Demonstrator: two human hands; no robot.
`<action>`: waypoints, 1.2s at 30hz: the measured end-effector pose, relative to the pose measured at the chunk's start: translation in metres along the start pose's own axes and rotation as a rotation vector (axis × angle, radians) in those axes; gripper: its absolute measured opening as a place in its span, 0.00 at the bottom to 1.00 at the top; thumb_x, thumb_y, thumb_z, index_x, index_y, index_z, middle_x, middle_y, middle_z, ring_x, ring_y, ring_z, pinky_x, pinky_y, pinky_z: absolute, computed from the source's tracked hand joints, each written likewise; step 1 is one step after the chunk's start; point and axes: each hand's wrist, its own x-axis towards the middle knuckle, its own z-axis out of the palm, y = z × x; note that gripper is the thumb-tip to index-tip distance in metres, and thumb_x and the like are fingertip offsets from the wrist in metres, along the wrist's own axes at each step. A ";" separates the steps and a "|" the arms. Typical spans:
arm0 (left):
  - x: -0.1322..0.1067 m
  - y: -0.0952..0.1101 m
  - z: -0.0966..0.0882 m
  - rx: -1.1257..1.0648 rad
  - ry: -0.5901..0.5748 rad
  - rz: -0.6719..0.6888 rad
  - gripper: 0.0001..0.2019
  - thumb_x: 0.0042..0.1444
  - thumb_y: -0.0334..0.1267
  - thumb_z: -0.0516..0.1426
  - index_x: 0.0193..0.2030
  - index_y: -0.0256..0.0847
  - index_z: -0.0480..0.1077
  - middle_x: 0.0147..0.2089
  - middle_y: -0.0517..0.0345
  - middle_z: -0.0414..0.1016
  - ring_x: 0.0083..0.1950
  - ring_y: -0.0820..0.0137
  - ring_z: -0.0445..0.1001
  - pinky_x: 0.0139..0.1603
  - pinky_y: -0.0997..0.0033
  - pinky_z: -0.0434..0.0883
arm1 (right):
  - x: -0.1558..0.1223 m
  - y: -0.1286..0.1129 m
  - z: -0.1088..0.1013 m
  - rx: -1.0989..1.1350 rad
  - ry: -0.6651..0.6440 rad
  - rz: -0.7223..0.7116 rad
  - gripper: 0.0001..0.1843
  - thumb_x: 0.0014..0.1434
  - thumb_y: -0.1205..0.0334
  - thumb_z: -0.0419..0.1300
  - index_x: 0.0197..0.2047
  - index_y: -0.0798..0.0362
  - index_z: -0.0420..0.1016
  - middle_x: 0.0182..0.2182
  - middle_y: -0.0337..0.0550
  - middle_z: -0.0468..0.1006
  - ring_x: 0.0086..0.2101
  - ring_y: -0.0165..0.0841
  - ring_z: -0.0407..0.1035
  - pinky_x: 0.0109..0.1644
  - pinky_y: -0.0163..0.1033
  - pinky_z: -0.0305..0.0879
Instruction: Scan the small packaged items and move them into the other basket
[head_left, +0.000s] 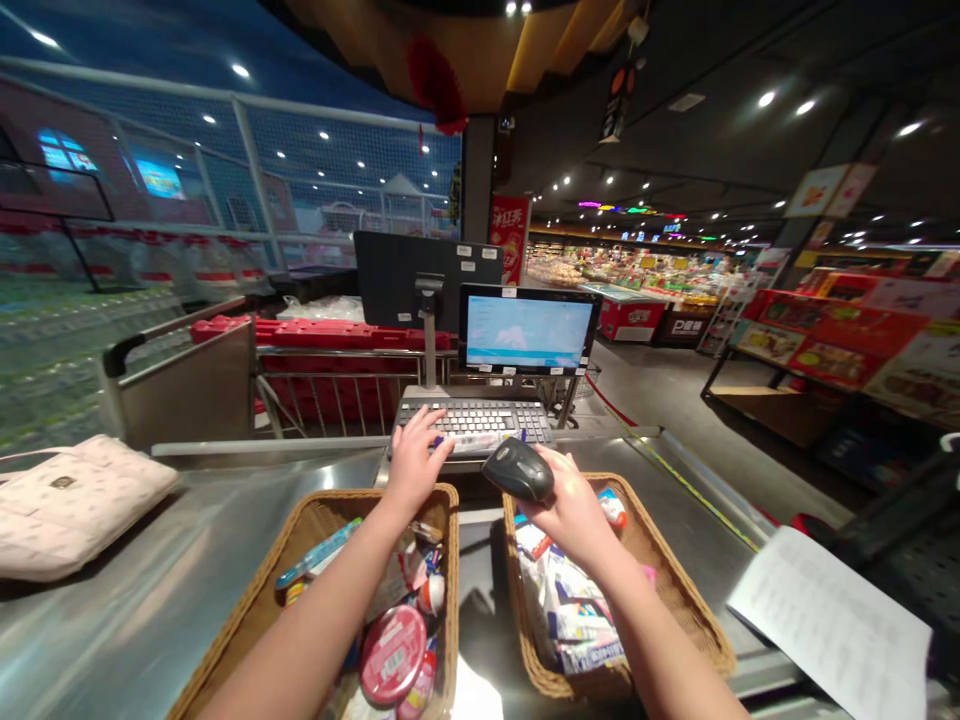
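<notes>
My left hand (415, 458) reaches over the left part of a black keyboard (491, 418), fingers stretched and apart on or just above the keys. Beside its thumb, a slim pale packet with blue ends (480, 441) lies along the keyboard's front edge; whether the thumb touches it I cannot tell. A black barcode scanner (519, 470) is gripped in my right hand (574, 505), its head turned toward the keyboard. Below my left forearm stands a wicker basket (300, 515) with a round pink tub (394, 653) and small packages. Under my right arm is another wicker basket (675, 580) holding slim packets (581, 622).
Behind the keyboard stand a lit screen (529, 330) and a second dark monitor (397, 275). A pale handbag (79, 505) rests on the metal counter (217, 520) at left. Printed sheets (832, 620) lie at right. A metal trolley (187, 385) stands beyond the counter.
</notes>
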 end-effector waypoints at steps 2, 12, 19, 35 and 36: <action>-0.002 -0.003 -0.003 0.011 -0.004 -0.006 0.11 0.60 0.42 0.53 0.29 0.44 0.71 0.63 0.53 0.70 0.70 0.53 0.58 0.67 0.32 0.51 | 0.000 -0.003 0.002 0.001 0.000 -0.002 0.16 0.53 0.62 0.63 0.47 0.50 0.77 0.51 0.51 0.78 0.60 0.52 0.64 0.65 0.65 0.52; -0.024 -0.025 -0.022 0.023 -0.037 -0.050 0.11 0.60 0.42 0.53 0.29 0.43 0.71 0.63 0.53 0.71 0.70 0.54 0.59 0.67 0.32 0.50 | 0.000 -0.013 0.014 0.014 -0.058 -0.006 0.17 0.53 0.62 0.62 0.48 0.50 0.76 0.52 0.50 0.77 0.61 0.52 0.62 0.65 0.65 0.51; -0.052 -0.049 -0.039 0.055 -0.120 -0.115 0.11 0.59 0.42 0.53 0.29 0.43 0.71 0.63 0.52 0.70 0.70 0.54 0.58 0.67 0.32 0.50 | -0.001 -0.019 0.026 0.019 -0.095 -0.052 0.16 0.53 0.63 0.62 0.47 0.51 0.77 0.50 0.50 0.78 0.60 0.50 0.63 0.64 0.61 0.56; -0.114 -0.132 -0.080 0.130 -0.336 -0.176 0.16 0.58 0.49 0.53 0.33 0.42 0.77 0.60 0.51 0.74 0.68 0.53 0.62 0.67 0.47 0.59 | 0.001 -0.036 0.052 0.028 -0.180 -0.089 0.15 0.53 0.64 0.62 0.46 0.51 0.77 0.52 0.51 0.77 0.59 0.49 0.64 0.64 0.60 0.55; -0.117 -0.135 -0.081 0.139 -0.358 -0.181 0.16 0.58 0.49 0.53 0.34 0.42 0.77 0.60 0.51 0.74 0.69 0.53 0.61 0.67 0.47 0.59 | 0.001 -0.038 0.054 0.032 -0.193 -0.101 0.15 0.53 0.64 0.62 0.45 0.51 0.77 0.51 0.51 0.77 0.59 0.48 0.64 0.64 0.59 0.56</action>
